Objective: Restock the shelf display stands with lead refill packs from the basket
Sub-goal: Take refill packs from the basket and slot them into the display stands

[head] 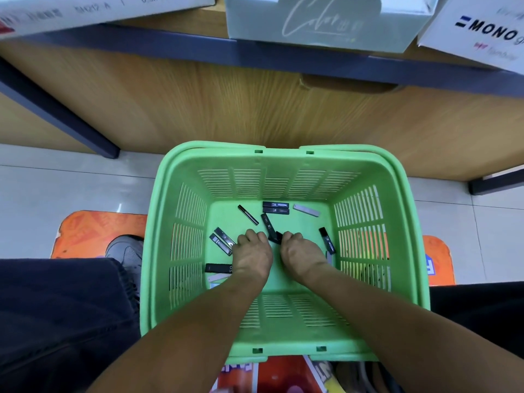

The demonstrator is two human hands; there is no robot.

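A green plastic basket (184, 177) stands on the floor below me. Several slim lead refill packs lie scattered on its bottom, most black, a few grey. Both my hands reach down into it. My right hand (300, 255) has its fingers curled round a black pack (278, 237) near the middle. My left hand (253, 255) is beside it with fingers curled down on the basket floor, next to two packs (224, 241); whether it holds one is hidden. A black pack (218, 268) marked 0.5 lies left of my left wrist.
A wooden shelf unit (226, 103) with a dark blue edge rises behind the basket. White display boxes (320, 24) stand on the shelf at the top of the view. An orange floor mat (96, 231), a grey shoe (126, 251) and dark trouser legs flank the basket.
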